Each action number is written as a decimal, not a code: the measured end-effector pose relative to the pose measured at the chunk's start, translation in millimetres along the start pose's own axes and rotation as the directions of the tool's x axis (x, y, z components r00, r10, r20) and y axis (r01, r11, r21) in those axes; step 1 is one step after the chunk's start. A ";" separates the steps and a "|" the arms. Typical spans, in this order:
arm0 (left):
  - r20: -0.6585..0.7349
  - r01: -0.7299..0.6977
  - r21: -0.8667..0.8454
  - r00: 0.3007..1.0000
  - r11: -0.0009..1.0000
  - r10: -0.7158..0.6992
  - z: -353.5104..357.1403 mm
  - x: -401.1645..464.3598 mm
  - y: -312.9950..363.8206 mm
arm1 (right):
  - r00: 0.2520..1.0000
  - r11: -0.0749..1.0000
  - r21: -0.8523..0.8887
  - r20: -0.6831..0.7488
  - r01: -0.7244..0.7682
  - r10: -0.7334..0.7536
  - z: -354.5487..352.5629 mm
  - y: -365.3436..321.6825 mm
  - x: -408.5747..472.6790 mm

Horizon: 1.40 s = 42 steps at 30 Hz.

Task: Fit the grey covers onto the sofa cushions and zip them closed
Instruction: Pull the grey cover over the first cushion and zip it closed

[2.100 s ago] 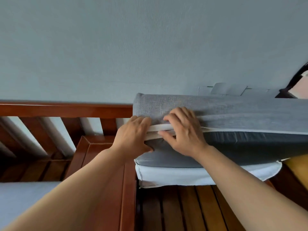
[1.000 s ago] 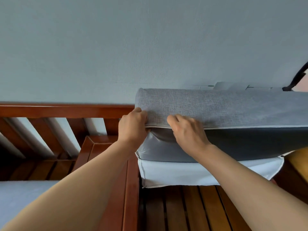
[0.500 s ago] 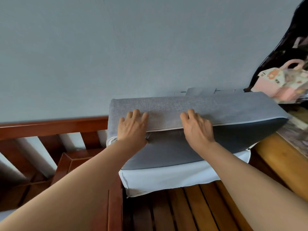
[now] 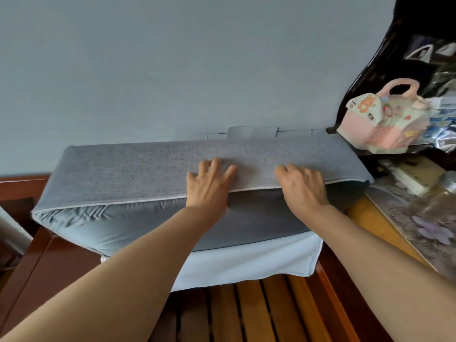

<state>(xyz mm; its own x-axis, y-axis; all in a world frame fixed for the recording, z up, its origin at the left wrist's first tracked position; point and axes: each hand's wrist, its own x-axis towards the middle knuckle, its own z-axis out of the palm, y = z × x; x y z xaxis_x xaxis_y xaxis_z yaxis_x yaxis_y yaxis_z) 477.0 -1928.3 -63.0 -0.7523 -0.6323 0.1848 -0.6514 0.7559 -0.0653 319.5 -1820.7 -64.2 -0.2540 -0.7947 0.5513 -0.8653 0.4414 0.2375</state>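
The grey cover [image 4: 148,174] is on the cushion [image 4: 138,225], which lies long across the slatted sofa frame [image 4: 259,312] against the wall [image 4: 172,70], over a white cloth [image 4: 246,265]. The left hand [image 4: 209,186] and right hand [image 4: 303,188] press flat on the cover's upper face at its piped edge, each grip open with fingers spread, holding nothing. To the right, a pink bag [image 4: 380,124] and a jar [image 4: 436,193] stand on a worktop [image 4: 404,218].

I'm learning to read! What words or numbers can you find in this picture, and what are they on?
No words or numbers can be read here.
Pink toy bag: cartoon pictures and a small dark mark, too blurred to read.
Packets behind it: print too blurred to read.
Grey cushion cover: no writing shows.
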 end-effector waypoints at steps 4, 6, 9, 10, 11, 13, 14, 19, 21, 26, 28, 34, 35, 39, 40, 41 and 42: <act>-0.014 0.083 0.029 0.996 0.996 -0.083 -0.5 4.1 17.2 | 0.991 0.989 0.057 -0.024 0.134 -0.133 -2.4 11.7 -9.1; -0.005 0.096 0.057 0.995 0.994 -0.096 -3.1 4.2 23.1 | 0.988 0.984 0.086 -0.022 0.155 -0.153 -2.3 17.3 -8.0; 0.043 0.048 0.100 0.998 0.994 -0.053 -9.5 9.1 29.3 | 0.986 0.980 0.108 -0.024 0.166 -0.164 -0.6 21.4 -7.0; 0.056 0.006 0.112 0.998 0.994 -0.013 -11.6 12.7 33.1 | 0.987 0.982 0.104 -0.017 0.159 -0.158 0.5 24.1 -8.2; 0.061 -0.036 0.109 0.998 0.993 0.030 -13.1 17.6 40.3 | 0.990 0.986 0.091 -0.011 0.142 -0.142 2.4 29.5 -10.4; 0.037 -0.096 0.056 0.995 0.994 0.094 -13.1 26.3 59.8 | 0.996 0.995 0.045 -0.007 0.087 -0.086 5.7 45.4 -14.9; 0.010 -0.119 0.019 0.993 0.993 0.119 -11.1 31.0 72.0 | 0.999 0.999 0.014 -0.009 0.044 -0.044 7.5 56.6 -16.9; -0.111 -0.197 -0.033 0.975 0.980 0.193 5.3 39.2 123.4 | 0.980 0.964 -0.173 -0.022 -0.200 0.199 17.9 121.0 -26.6; -0.142 -0.216 -0.011 0.967 0.976 0.212 10.6 43.9 135.5 | 0.962 0.943 -0.196 -0.014 -0.269 0.272 24.2 142.3 -31.7; -0.144 -0.233 0.023 0.962 0.972 0.233 13.4 61.6 165.1 | 0.947 0.932 -0.164 -0.040 -0.322 0.320 43.1 177.4 -42.3; -0.146 -0.211 0.023 0.966 0.977 0.212 13.9 68.6 185.3 | 0.960 0.949 -0.149 -0.064 -0.278 0.271 52.2 188.1 -48.1; -0.133 -0.102 0.031 0.985 0.994 0.106 15.7 79.6 240.5 | 0.993 0.995 -0.040 -0.086 -0.088 0.084 62.8 208.4 -60.5; -0.142 -0.080 0.028 0.986 0.996 0.083 16.5 78.8 244.7 | 0.995 0.998 -0.013 -0.080 -0.057 0.056 62.2 211.4 -62.3; -0.231 -0.037 0.031 0.972 0.999 0.044 28.4 77.6 250.5 | 0.997 0.999 0.049 -0.073 0.012 -0.009 58.8 216.9 -74.0; -0.245 -0.041 0.040 0.968 0.998 0.050 31.5 77.4 251.6 | 0.997 0.998 0.060 -0.077 0.022 -0.017 59.3 217.1 -76.5; -0.257 -0.045 0.046 0.965 0.998 0.055 33.7 77.5 252.2 | 0.997 0.997 0.067 -0.078 0.024 -0.019 59.8 217.3 -77.4; -0.268 -0.045 0.048 0.962 0.998 0.057 34.4 78.0 252.4 | 0.997 0.998 0.068 -0.076 0.019 -0.014 60.8 217.3 -76.9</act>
<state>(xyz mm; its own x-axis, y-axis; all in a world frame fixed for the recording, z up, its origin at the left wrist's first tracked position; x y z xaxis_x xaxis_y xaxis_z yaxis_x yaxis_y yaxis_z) 250.5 -1792.6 -98.8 -0.7341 -0.5200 0.4367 -0.6205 0.7749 -0.1204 124.7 -1689.0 -103.6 -0.2085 -0.7667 0.6072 -0.8973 0.3969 0.1930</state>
